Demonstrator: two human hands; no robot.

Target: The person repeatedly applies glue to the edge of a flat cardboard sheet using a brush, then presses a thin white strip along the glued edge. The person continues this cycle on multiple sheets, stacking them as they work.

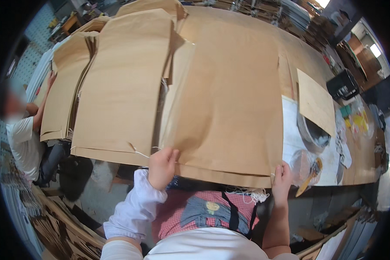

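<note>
A large brown paper sack (234,99) lies flat in front of me, with a folded strip along its near end. My left hand (162,167) is closed on the sack's near left corner, thumb on top. At the near right corner, my right hand (282,180) pinches the edge between thumb and fingers. White loose threads (258,196) hang below the near edge, close to my right hand. Left of the sack is a thick stack of similar paper sacks (121,82), its near right corner beside my left hand.
Another sack stack (67,82) stands farther left, where a co-worker (24,143) sits with a hand on it. On the table's right are a brush (310,177), a round basin (305,130) partly under a tan board (315,102), and a black container (342,84).
</note>
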